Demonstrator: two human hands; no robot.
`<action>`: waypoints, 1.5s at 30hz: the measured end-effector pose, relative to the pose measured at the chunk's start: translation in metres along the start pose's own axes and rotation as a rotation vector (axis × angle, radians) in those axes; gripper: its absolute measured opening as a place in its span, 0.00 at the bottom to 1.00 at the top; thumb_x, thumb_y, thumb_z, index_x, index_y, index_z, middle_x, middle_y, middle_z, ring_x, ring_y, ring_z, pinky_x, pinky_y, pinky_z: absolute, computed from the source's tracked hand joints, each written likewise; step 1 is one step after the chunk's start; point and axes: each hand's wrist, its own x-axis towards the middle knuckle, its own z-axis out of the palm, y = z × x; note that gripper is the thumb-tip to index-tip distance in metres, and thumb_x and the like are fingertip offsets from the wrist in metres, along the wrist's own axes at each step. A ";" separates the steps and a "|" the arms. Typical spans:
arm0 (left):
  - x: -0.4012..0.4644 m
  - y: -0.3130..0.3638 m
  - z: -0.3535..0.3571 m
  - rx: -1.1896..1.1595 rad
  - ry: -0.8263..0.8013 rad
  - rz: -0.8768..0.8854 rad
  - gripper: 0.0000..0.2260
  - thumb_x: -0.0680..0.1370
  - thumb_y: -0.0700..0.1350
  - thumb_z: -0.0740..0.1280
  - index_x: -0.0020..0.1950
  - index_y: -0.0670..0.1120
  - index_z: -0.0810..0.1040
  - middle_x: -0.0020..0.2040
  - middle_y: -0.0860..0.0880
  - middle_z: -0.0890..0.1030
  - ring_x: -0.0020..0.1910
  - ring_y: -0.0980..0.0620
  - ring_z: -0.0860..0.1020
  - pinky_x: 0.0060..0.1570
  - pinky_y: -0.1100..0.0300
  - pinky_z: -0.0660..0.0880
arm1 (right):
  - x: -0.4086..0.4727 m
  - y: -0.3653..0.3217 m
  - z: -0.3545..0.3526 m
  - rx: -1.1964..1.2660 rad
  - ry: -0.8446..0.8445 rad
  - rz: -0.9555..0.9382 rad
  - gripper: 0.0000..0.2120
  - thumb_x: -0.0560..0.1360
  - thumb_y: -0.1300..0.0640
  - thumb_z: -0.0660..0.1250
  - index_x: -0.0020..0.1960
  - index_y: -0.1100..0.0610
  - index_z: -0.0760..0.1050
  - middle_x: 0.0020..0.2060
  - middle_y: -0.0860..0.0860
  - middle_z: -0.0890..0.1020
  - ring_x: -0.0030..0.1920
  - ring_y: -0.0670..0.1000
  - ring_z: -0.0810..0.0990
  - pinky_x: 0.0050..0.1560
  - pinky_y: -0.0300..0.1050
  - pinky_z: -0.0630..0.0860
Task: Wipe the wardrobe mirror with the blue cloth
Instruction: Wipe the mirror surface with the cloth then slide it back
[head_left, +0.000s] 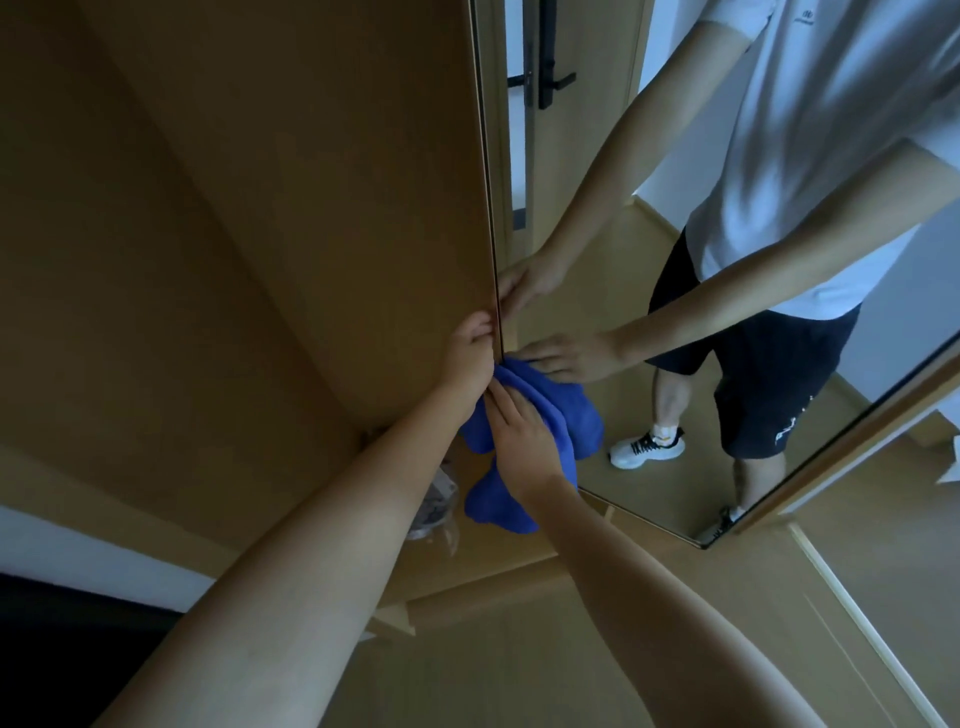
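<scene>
Both hands are up at the mirror's near edge in the head view. Left hand (470, 348) has its fingers curled round the edge of the mirrored door (597, 171), basically gripping it right where the glass meets the wooden wardrobe panel (291, 208). Right hand (519, 431) sits just below the left one, fingers straight and flat, pressing the blue cloth (545, 410) onto the glass.

Cloth is a bright blue fuzzy thing, all bunched and folded, not spread out. Most of it is trapped under the right palm, with lumps sticking out on both sides of that hand and one floppy bit hanging below the wrist. Its top corner nearly touches the left hand.

Mirror stretches off to the right of both hands, showing the person's reflection: white shirt, dark shorts, white sneakers.
</scene>
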 end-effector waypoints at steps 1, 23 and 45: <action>0.000 -0.001 0.000 -0.005 0.003 -0.002 0.15 0.82 0.34 0.54 0.62 0.43 0.76 0.54 0.50 0.79 0.50 0.57 0.77 0.43 0.72 0.71 | 0.002 -0.002 -0.003 0.020 0.025 -0.007 0.34 0.75 0.68 0.65 0.79 0.61 0.58 0.78 0.53 0.61 0.77 0.54 0.61 0.73 0.52 0.65; 0.001 -0.024 0.003 -0.078 0.020 -0.033 0.16 0.82 0.32 0.53 0.64 0.45 0.73 0.49 0.55 0.78 0.50 0.60 0.76 0.46 0.69 0.73 | -0.017 0.015 0.034 0.077 -0.036 0.038 0.37 0.72 0.73 0.64 0.78 0.61 0.59 0.79 0.52 0.58 0.78 0.54 0.57 0.77 0.49 0.58; -0.004 -0.109 0.020 0.004 -0.017 -0.128 0.21 0.80 0.30 0.51 0.67 0.43 0.73 0.58 0.50 0.79 0.58 0.53 0.77 0.53 0.67 0.73 | -0.042 0.046 0.084 0.098 -0.074 0.035 0.31 0.73 0.69 0.68 0.75 0.62 0.66 0.76 0.54 0.65 0.75 0.55 0.64 0.76 0.47 0.59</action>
